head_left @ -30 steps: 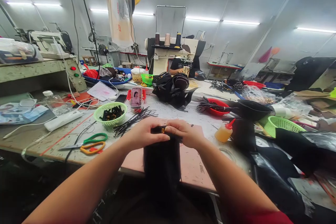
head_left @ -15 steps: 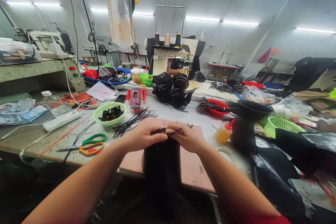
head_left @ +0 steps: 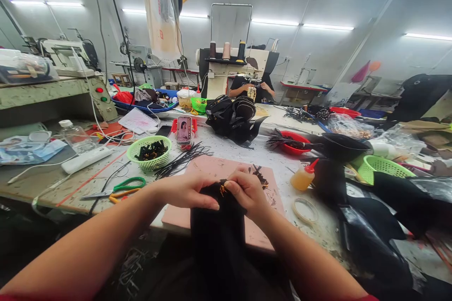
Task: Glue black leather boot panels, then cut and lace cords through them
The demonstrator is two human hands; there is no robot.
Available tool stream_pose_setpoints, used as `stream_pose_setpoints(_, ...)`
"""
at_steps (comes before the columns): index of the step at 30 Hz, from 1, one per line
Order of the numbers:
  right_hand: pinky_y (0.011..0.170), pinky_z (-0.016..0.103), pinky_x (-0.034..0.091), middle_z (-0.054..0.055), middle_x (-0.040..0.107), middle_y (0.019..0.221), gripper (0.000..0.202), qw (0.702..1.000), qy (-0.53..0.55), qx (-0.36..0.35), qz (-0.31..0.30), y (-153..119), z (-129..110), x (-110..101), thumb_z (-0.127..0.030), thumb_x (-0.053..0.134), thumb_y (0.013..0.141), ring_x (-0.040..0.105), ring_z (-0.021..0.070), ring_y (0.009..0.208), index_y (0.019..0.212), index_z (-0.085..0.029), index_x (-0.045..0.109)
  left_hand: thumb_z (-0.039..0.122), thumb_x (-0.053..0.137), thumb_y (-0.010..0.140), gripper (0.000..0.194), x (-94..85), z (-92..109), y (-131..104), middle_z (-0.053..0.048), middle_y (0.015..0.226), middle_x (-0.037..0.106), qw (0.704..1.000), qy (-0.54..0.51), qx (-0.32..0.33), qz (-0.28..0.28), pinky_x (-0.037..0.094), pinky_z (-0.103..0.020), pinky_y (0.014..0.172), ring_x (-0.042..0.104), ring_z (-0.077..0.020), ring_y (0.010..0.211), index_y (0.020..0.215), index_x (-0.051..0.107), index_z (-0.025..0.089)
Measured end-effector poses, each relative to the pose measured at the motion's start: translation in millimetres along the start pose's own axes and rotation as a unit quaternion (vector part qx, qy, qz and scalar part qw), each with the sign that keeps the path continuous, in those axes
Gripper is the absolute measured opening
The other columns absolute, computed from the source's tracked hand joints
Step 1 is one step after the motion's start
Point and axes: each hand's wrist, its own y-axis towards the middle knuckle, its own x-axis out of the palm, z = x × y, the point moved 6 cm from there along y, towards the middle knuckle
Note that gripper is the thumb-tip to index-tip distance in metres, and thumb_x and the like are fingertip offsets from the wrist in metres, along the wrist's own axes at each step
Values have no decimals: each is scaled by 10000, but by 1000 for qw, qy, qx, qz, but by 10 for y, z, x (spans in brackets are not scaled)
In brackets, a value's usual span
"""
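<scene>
A long black piece of leather-like material hangs toward my lap over the near edge of a pink board. My left hand grips its top edge from the left, thumb lying in front and the other fingers hidden behind. From the right, my right hand pinches the same edge, its fingers curled. Between the two hands shows a small gold-coloured bit at the edge; its kind is too small to tell. Just behind my right hand, small black strips with gold bits lie on the board.
Left are a green basket of black and gold pieces, scissors and black cords. Right stand a glue bottle, a tape roll and a red bowl. A phone stands behind; a co-worker sits at a sewing machine.
My hands have drawn slightly down and toward me. The gold bit now shows between them, and the small strips on the board are uncovered. The co-worker's arms have lifted into view.
</scene>
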Motion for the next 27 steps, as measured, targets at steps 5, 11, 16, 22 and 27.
stream_pose_setpoints(5,605,289,340,-29,451,504,344,999,28,-1,-36,3,-22,4,-368,385,877,388,118,512,591,-194,461,240,598,745,139,69,-28,0,23,724,575,997,-72,-28,8,429,-201,632,509,-122,669,852,589,152)
stream_pose_setpoints(11,598,289,342,-11,412,584,419,992,80,61,-70,-20,117,-114,-510,340,866,402,138,587,599,-199,425,349,578,755,354,-53,-238,-218,-78,1162,504,942,-195,3,274,404,-387,904,462,-245,1139,1076,470,248)
stream_pose_setpoints(16,583,288,341,-1,418,610,446,984,117,118,-68,-99,260,-157,-579,345,834,416,150,617,615,-198,426,107,533,750,244,187,-113,-488,-71,1076,546,879,124,73,455,419,-384,875,527,-212,1009,952,528,245)
stream_pose_setpoints(22,575,281,333,0,416,611,468,976,157,132,-69,-102,304,-156,-608,366,809,421,151,618,615,-190,448,26,499,718,235,468,121,-287,-40,799,601,879,280,87,375,431,-316,713,513,-173,769,879,525,195)
stream_pose_setpoints(27,557,282,339,1,444,589,500,981,141,90,-102,-69,215,-158,-667,481,703,426,145,582,593,-180,507,129,471,791,86,447,76,-187,-39,788,583,954,174,20,245,400,-305,735,497,-173,783,755,524,187)
